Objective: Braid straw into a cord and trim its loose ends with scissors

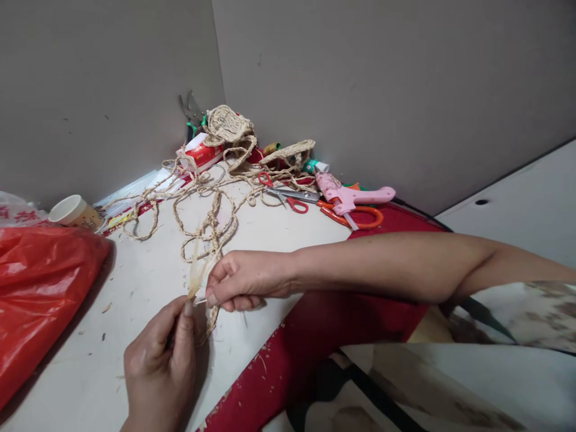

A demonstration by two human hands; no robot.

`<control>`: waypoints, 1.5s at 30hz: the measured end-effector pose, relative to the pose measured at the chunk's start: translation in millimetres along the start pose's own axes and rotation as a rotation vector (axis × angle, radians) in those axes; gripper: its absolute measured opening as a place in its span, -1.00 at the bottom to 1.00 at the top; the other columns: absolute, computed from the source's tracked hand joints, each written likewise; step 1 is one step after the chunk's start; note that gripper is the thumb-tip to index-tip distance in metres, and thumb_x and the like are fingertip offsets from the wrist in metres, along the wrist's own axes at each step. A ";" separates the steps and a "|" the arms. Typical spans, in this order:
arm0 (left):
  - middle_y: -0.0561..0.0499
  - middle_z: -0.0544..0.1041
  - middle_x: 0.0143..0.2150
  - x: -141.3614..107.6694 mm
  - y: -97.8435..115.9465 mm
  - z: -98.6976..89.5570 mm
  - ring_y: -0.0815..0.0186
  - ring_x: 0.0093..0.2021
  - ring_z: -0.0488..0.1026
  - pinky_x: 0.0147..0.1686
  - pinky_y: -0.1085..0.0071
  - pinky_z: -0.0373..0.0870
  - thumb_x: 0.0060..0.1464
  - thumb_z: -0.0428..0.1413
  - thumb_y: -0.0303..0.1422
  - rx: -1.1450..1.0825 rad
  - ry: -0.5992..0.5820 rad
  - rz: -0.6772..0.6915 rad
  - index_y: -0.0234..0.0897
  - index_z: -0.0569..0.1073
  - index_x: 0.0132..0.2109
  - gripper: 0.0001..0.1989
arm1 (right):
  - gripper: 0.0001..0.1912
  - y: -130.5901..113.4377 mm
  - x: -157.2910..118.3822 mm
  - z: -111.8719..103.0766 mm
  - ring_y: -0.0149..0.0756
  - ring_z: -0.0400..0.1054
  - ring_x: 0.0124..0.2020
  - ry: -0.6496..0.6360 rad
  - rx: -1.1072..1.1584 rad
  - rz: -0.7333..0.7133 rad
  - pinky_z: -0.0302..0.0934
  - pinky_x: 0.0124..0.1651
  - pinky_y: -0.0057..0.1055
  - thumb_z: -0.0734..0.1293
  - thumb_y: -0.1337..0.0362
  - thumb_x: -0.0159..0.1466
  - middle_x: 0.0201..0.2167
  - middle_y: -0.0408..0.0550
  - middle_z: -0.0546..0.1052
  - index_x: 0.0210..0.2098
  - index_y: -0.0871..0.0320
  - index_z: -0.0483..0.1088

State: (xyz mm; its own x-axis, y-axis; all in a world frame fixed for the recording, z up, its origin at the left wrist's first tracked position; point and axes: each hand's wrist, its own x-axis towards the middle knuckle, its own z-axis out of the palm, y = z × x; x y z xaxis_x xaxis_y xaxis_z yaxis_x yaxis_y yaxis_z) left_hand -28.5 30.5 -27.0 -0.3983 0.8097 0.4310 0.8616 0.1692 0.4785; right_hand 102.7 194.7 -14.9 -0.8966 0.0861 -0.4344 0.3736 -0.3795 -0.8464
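Observation:
My left hand [164, 354] is closed, thumb against the forefinger, pinching a flat, translucent tan strip of straw-like fibre [197, 277] that fans upward. Close beside it, the fingers of my right hand [238, 279] pinch a thin whitish rod [200, 302] whose tip reaches the left thumb. Whether that is a needle, a hook or a stiff strand I cannot make out. A braided straw cord [212, 321] hangs below the right hand and runs up behind it to a loose tangle of cord [216, 225] on the white board. The left fingers' inner side is hidden.
A red plastic bag [40, 288] and paper cup [74, 211] stand left. Behind lie coiled braid [227, 123], pruning shears [192, 114], a tissue pack [204, 153], red-handled scissors [294, 201], orange-handled scissors [371, 219] and a pink glue gun [348, 195]. Grey panels [382, 78] close the back.

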 end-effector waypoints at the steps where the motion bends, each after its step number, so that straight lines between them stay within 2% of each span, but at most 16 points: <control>1: -0.07 0.65 -0.30 0.0 -1.3 -1.0 0.22 -0.40 0.57 -0.33 0.39 0.44 0.13 0.09 -0.27 0.014 -0.001 -0.019 -0.25 0.56 -0.21 -0.80 | -0.84 0.0 -0.6 -0.2 -0.63 0.00 -0.77 0.032 -0.014 -0.023 -0.18 -0.76 -0.63 0.36 0.26 0.11 -0.71 -0.33 0.28 -0.45 0.23 0.34; 4: -0.05 0.64 -0.33 1.7 0.1 -3.3 0.24 -0.44 0.55 -0.37 0.41 0.42 0.12 0.10 -0.26 0.005 -0.015 -0.037 -0.24 0.57 -0.22 -0.79 | -0.86 -2.0 -5.2 0.9 -0.62 -0.05 -0.77 0.056 -0.009 -0.131 -0.21 -0.74 -0.60 0.35 0.27 0.09 -0.73 -0.36 0.21 -0.45 0.21 0.32; 6: 0.02 0.60 -0.44 5.5 1.9 -4.3 0.31 -0.52 0.48 -0.44 0.44 0.38 0.12 0.10 -0.25 -0.044 -0.025 -0.077 -0.24 0.57 -0.25 -0.80 | -0.86 -4.9 -8.7 1.9 -0.61 -0.08 -0.77 0.067 0.007 -0.175 -0.24 -0.73 -0.58 0.36 0.27 0.08 -0.74 -0.37 0.20 -0.44 0.19 0.32; 9: 0.11 0.46 -0.61 13.4 1.6 -5.8 0.37 -0.61 0.37 -0.52 0.48 0.33 0.12 0.12 -0.22 -0.180 -0.033 -0.260 -0.24 0.55 -0.32 -0.79 | -0.86 -9.7 -11.7 1.1 -0.61 -0.08 -0.74 0.163 0.009 -0.221 -0.23 -0.69 -0.57 0.36 0.28 0.06 -0.73 -0.36 0.20 -0.47 0.20 0.31; 11: 0.12 0.44 -0.61 17.3 1.2 -6.5 0.39 -0.60 0.35 -0.53 0.50 0.33 0.11 0.14 -0.17 -0.285 -0.001 -0.398 -0.25 0.55 -0.31 -0.77 | -0.88 -10.7 -11.2 -0.9 -0.62 -0.04 -0.70 0.255 -0.049 -0.282 -0.16 -0.64 -0.59 0.35 0.32 0.06 -0.72 -0.34 0.22 -0.50 0.22 0.31; 13: 0.11 0.47 -0.58 17.8 3.3 -6.2 0.39 -0.57 0.36 -0.53 0.51 0.32 0.10 0.15 -0.14 -0.352 0.037 -0.474 -0.25 0.57 -0.23 -0.73 | -0.91 -8.3 -9.2 -2.4 -0.62 0.00 -0.66 0.317 -0.148 -0.343 -0.10 -0.59 -0.59 0.33 0.35 0.07 -0.69 -0.33 0.23 -0.51 0.24 0.32; 15: 0.11 0.47 -0.58 14.7 8.0 -4.4 0.40 -0.56 0.36 -0.53 0.52 0.33 0.10 0.15 -0.14 -0.404 0.030 -0.493 -0.24 0.57 -0.16 -0.71 | -0.93 -3.1 -6.6 -2.2 -0.61 -0.01 -0.63 0.305 -0.240 -0.371 -0.10 -0.57 -0.59 0.31 0.37 0.08 -0.67 -0.32 0.22 -0.50 0.24 0.33; 19: 0.09 0.49 -0.56 5.1 14.6 2.3 0.38 -0.55 0.40 -0.48 0.48 0.38 0.12 0.15 -0.14 -0.579 -0.126 -0.517 -0.22 0.56 -0.18 -0.74 | -0.93 7.2 -2.9 3.6 -0.60 -0.02 -0.62 0.218 -0.334 -0.370 -0.10 -0.56 -0.59 0.30 0.35 0.10 -0.68 -0.33 0.18 -0.47 0.24 0.35; 23: 0.06 0.51 -0.52 3.6 11.3 5.9 0.37 -0.50 0.42 -0.43 0.47 0.39 0.14 0.13 -0.16 -0.622 -0.248 -0.487 -0.21 0.55 -0.27 -0.78 | -0.93 7.4 -2.6 6.5 -0.58 0.04 -0.59 0.251 -0.435 -0.430 -0.04 -0.52 -0.59 0.30 0.35 0.13 -0.65 -0.31 0.24 -0.43 0.25 0.40; 25: 0.07 0.48 -0.57 5.7 9.4 5.5 0.38 -0.53 0.39 -0.45 0.49 0.37 0.13 0.14 -0.16 -0.591 -0.275 -0.478 -0.22 0.56 -0.31 -0.76 | -0.90 3.4 -4.7 4.4 -0.56 0.08 -0.57 0.284 -0.553 -0.471 0.00 -0.47 -0.57 0.28 0.37 0.16 -0.62 -0.28 0.27 -0.40 0.26 0.43; 28: 0.04 0.50 -0.58 8.9 8.1 4.5 0.37 -0.55 0.40 -0.46 0.48 0.38 0.08 0.18 -0.13 -0.596 -0.306 -0.536 -0.26 0.56 -0.32 -0.73 | -0.89 -4.6 -10.8 -0.8 -0.55 0.10 -0.55 0.309 -0.857 -0.507 0.00 -0.42 -0.54 0.27 0.45 0.15 -0.60 -0.25 0.31 -0.41 0.27 0.45; 32: -0.02 0.54 -0.52 10.6 7.0 3.4 0.34 -0.52 0.45 -0.48 0.46 0.40 0.01 0.22 -0.11 -0.660 -0.319 -0.643 -0.31 0.55 -0.30 -0.68 | -0.84 -13.4 -20.6 -4.5 -0.50 0.08 -0.55 0.247 -1.195 -0.474 -0.02 -0.40 -0.49 0.25 0.44 0.20 -0.59 -0.19 0.36 -0.49 0.24 0.41; 35: -0.02 0.53 -0.52 10.0 6.6 2.3 0.35 -0.51 0.43 -0.47 0.47 0.38 0.04 0.21 -0.13 -0.648 -0.388 -0.592 -0.32 0.55 -0.31 -0.70 | -0.81 -18.3 -28.1 -2.5 -0.43 0.20 -0.46 0.202 -1.366 -0.508 0.00 -0.37 -0.45 0.21 0.38 0.28 -0.47 -0.08 0.47 -0.41 0.23 0.43; 38: 0.00 0.51 -0.50 8.1 7.9 1.5 0.33 -0.49 0.42 -0.45 0.46 0.38 0.11 0.14 -0.14 -0.621 -0.458 -0.512 -0.29 0.53 -0.32 -0.72 | -0.78 -23.7 -37.3 3.5 -0.38 0.25 -0.41 0.157 -1.532 -0.584 -0.02 -0.40 -0.42 0.16 0.37 0.33 -0.37 -0.03 0.50 -0.32 0.23 0.43; 42: 0.02 0.45 -0.53 4.4 14.6 1.4 0.35 -0.51 0.36 -0.48 0.48 0.30 0.18 0.06 -0.21 -0.520 -0.475 -0.310 -0.25 0.46 -0.42 -0.72 | -0.76 -30.4 -49.0 13.3 -0.36 0.22 -0.43 0.112 -1.739 -0.696 -0.12 -0.47 -0.40 0.14 0.42 0.33 -0.40 -0.06 0.45 -0.32 0.20 0.44; 45: 0.02 0.42 -0.56 1.8 23.4 0.1 0.35 -0.55 0.32 -0.50 0.47 0.26 0.20 0.03 -0.22 -0.524 -0.534 -0.222 -0.24 0.43 -0.46 -0.69 | -0.76 -34.6 -49.8 13.1 -0.35 0.23 -0.40 0.086 -1.731 -0.765 -0.11 -0.47 -0.40 0.17 0.40 0.33 -0.39 -0.05 0.44 -0.36 0.20 0.45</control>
State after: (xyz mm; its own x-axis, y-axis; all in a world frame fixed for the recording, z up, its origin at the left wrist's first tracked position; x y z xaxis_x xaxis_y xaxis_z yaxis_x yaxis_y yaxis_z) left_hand -9.0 36.0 -15.1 -0.2241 0.9713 -0.0797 0.4656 0.1785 0.8668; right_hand 131.4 191.5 40.1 -0.9704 -0.1745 0.1669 -0.2000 0.9682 -0.1505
